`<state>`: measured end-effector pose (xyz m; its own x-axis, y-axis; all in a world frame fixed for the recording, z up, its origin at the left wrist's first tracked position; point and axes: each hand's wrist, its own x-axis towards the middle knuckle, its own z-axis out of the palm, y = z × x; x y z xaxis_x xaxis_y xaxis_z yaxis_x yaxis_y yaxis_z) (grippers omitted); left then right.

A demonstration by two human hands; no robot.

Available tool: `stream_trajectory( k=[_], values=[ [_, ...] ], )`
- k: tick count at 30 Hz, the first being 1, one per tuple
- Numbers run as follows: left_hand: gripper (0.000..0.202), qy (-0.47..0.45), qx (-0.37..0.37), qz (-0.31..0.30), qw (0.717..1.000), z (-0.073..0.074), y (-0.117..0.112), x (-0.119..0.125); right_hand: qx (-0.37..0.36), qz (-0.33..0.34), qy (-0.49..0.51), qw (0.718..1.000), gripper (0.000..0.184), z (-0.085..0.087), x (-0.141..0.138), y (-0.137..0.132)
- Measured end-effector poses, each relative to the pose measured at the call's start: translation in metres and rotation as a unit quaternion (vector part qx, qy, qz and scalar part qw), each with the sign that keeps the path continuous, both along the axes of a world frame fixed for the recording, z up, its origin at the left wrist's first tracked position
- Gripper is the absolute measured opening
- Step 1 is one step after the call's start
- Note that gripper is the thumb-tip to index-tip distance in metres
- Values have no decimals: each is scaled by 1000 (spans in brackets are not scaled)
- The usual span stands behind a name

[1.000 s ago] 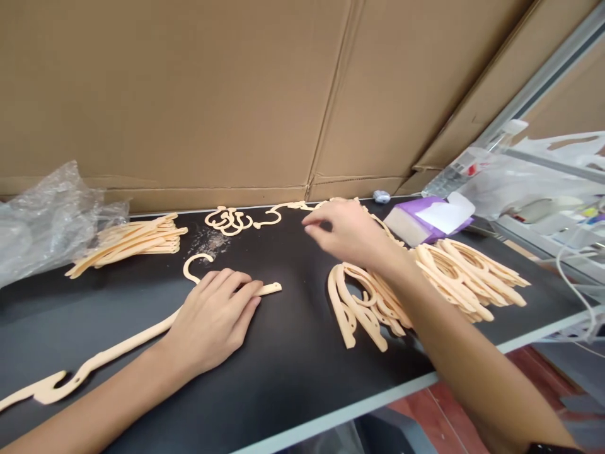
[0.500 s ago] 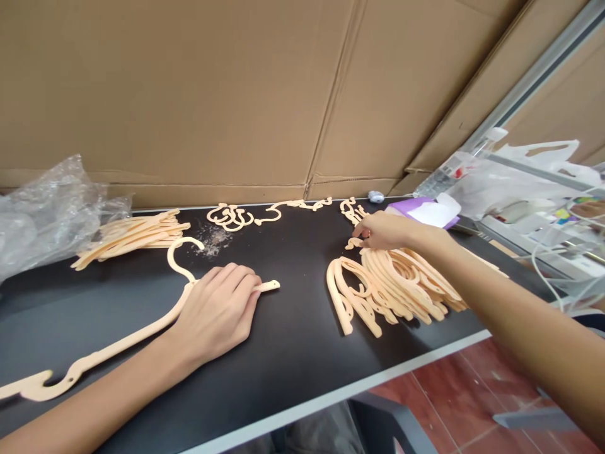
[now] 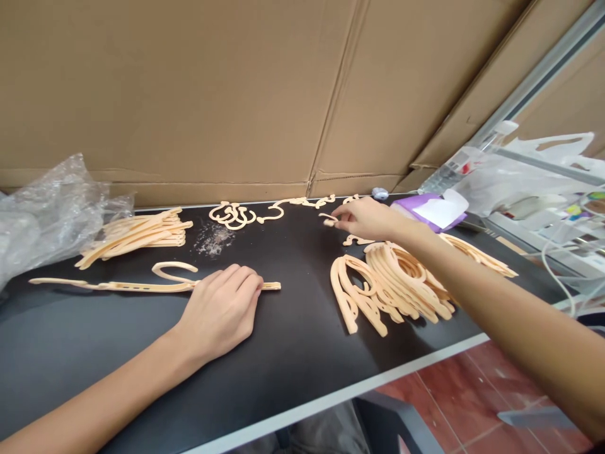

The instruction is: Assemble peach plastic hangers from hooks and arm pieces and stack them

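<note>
Person's left hand (image 3: 220, 312) & left forearm (image 3: 118, 391): bare all the way to frame edge, w/ slim, long fingers (image 3: 236, 280). Right hand (image 3: 366, 219) & right forearm (image 3: 496, 315): same, bare, arm slender.

A black tabletop (image 3: 293, 353) with a pale front edge stands against tall brown cardboard sheets (image 3: 189, 94). Red floor tiles (image 3: 449, 403) show below. A metal rail (image 3: 534, 82) slants at right.
</note>
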<state>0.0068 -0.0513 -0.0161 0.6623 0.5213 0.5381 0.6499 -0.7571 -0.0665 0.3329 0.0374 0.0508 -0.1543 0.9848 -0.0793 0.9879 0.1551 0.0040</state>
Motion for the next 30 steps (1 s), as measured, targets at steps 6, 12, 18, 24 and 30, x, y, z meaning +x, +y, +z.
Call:
stream_trajectory(
  k=[6, 12, 18, 24, 30],
  values=[
    [17, -3, -4, 6, 1000, 0, 0, 1, -66, 11, -27, 997, 36, 0, 20, -5],
    [19, -8, -11, 14, 1000, 0, 0, 1, -42, 27, -3, 999, 11, -5, 25, -12],
    [21, -5, -19, 24, 1000, 0, -1, 0, 111, 84, 169, 976, 10, 9, -17, -33],
    [20, -21, -53, 11, 998, -2, 0, 0, 53, 176, 223, 957, 26, -3, -88, -68],
    [20, -32, -71, 23, 997, -2, -1, 2, 34, 151, 230, 961, 27, -29, -115, -81]
  ],
)
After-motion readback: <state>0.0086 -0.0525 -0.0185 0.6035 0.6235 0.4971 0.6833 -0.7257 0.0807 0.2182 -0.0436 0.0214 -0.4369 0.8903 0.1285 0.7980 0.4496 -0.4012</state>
